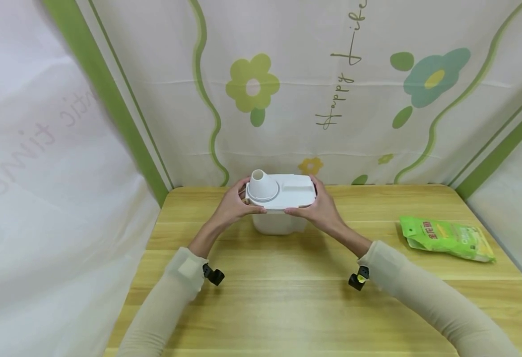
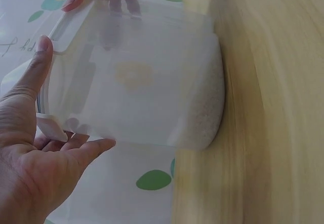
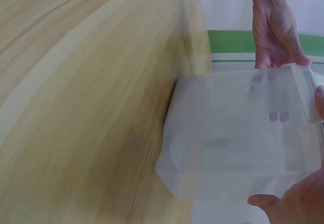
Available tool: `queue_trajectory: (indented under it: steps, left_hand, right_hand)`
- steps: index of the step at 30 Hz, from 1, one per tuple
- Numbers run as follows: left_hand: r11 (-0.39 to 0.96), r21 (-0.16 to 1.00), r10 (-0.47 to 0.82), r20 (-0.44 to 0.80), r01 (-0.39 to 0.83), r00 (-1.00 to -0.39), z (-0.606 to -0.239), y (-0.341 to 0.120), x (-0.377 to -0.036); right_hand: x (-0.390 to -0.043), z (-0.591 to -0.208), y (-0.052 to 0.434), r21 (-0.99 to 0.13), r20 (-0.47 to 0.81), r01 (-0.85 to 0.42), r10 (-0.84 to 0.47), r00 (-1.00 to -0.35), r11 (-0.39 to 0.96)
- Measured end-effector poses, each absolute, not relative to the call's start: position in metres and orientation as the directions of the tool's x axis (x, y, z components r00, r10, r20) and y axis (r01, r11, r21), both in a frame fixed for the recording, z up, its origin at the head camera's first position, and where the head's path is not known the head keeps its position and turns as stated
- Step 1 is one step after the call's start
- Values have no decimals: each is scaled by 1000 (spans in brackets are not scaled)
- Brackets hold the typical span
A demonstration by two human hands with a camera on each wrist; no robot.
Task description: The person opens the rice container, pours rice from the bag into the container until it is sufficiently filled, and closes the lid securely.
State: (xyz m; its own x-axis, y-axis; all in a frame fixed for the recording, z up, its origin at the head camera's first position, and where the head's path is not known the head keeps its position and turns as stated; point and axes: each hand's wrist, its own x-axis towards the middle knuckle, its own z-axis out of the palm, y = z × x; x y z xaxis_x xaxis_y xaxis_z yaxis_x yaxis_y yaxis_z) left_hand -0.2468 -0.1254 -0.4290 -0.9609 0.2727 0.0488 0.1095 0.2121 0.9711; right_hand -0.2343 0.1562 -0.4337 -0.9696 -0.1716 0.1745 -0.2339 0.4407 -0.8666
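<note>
A white translucent plastic container (image 1: 279, 220) with a white lid (image 1: 288, 193) and a round spout (image 1: 258, 181) stands at the back middle of the wooden table (image 1: 288, 297). My left hand (image 1: 234, 201) grips the lid's left end, thumb along the near edge. My right hand (image 1: 319, 206) grips the lid's right end. In the left wrist view the container (image 2: 136, 92) shows a little pale grain at its bottom, with my left hand (image 2: 35, 133) around the lid edge. The right wrist view shows the container (image 3: 238, 143) from the side, and my right hand (image 3: 304, 193) at its lid.
A green sealed bag (image 1: 446, 238) lies on the table at the right. White cloth walls with green stripes and flower prints (image 1: 252, 82) close in the table at the back and on both sides.
</note>
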Motion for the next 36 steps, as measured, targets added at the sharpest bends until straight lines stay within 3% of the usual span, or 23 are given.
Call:
queue_trajectory:
  steps: [15,28,36]
  left_hand:
    - [215,967,315,63,136,-947,-432,-128,-246]
    - [349,909,315,113,226,-942,-427,-123,-243]
    - [341,904,336,138,257,-932,-428,-121,-244]
  right_hand:
    - [-234,-437,155,-875,155,-221,-183,-971,432]
    - [-240,-442,182,-933,168,-267,-362,-917,243]
    - [-248,-441,205,-938,223,-312,-429,-875,149]
